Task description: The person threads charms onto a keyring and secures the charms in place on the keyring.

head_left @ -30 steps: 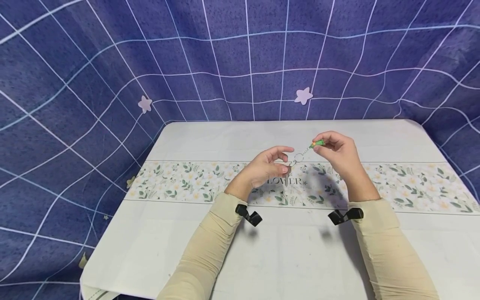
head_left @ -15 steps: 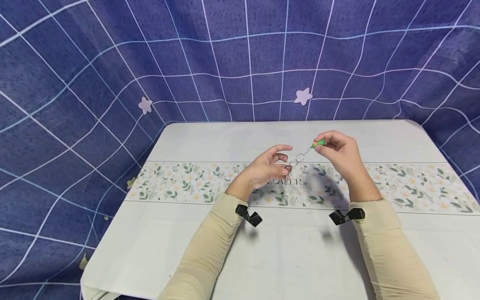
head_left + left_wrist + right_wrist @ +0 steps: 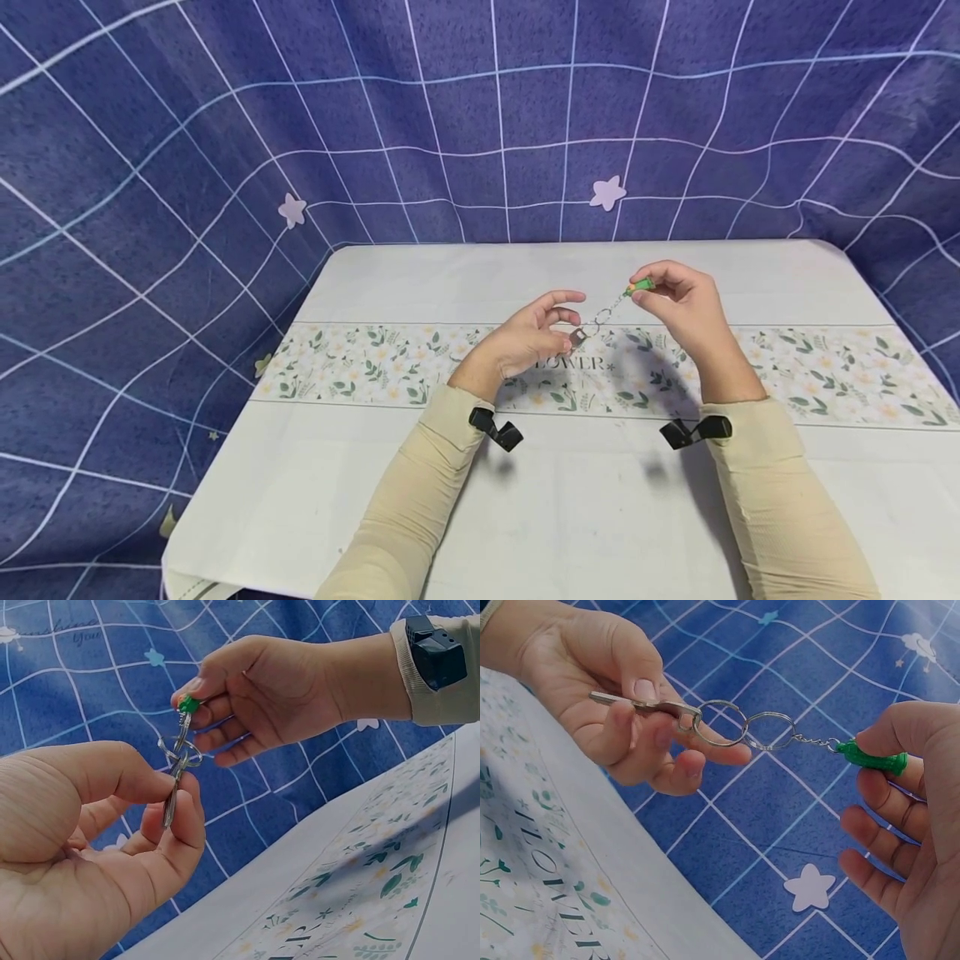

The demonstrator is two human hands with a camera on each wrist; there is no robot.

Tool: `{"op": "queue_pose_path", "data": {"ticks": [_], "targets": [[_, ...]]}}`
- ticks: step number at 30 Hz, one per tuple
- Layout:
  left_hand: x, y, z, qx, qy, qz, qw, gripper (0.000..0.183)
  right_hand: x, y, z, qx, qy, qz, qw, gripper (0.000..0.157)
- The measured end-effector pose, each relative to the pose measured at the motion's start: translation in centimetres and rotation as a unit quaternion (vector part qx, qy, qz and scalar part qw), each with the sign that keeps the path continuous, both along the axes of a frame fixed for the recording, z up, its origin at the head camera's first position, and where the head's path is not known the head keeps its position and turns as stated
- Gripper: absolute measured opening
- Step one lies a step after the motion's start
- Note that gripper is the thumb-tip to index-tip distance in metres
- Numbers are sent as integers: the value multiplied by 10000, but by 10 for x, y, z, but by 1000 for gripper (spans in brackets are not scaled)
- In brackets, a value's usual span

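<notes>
My left hand point(image 3: 528, 340) pinches a silver key point(image 3: 676, 711) between thumb and fingers, with part of it hidden under the thumb. Through the key's head runs a metal split ring point(image 3: 720, 702), which is linked to a second ring point(image 3: 771, 714). From that second ring a short chain point(image 3: 814, 739) leads to a small green charm point(image 3: 877, 760) with an orange spot in the head view. My right hand point(image 3: 684, 304) pinches this charm between thumb and index finger, its other fingers loosely bent. Rings and chain stretch in a nearly straight line between both hands, above the table.
Below the hands lies a white tablecloth point(image 3: 570, 500) with a flower-printed band point(image 3: 390, 367) and lettering. A blue curtain with a white grid point(image 3: 450, 108) hangs behind and to the left, carrying pale stars point(image 3: 607, 192). Each sleeve cuff bears a black wrist camera point(image 3: 697, 431).
The key, hanging down from the left fingers earlier, has turned so that its head points up toward the ring. My right hand has shifted slightly right with the charm.
</notes>
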State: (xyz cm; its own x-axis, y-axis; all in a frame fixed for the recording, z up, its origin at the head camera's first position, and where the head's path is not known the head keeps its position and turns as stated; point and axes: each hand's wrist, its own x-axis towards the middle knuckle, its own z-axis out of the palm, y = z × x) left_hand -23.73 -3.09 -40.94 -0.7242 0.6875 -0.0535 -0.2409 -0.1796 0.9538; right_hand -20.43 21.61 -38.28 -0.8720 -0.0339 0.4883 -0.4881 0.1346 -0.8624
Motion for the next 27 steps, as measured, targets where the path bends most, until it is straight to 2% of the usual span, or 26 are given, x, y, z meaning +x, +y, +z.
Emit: {"op": "queue_pose_path", "data": {"ticks": [5, 18, 22, 27], "targets": [[0, -2, 0, -60, -26, -139, 9999, 67, 2, 1, 0, -7, -7, 26, 10000, 13], [-3, -9, 6, -231, -125, -597, 9979, 76, 1, 3, 3, -290, 65, 51, 9995, 13], [-4, -11, 8, -308, -103, -554, 9979, 76, 2, 4, 3, -328, 72, -4, 9994, 13], [-4, -13, 8, -481, -161, -261, 9984, 72, 2, 3, 3, -334, 66, 53, 9994, 12]]}}
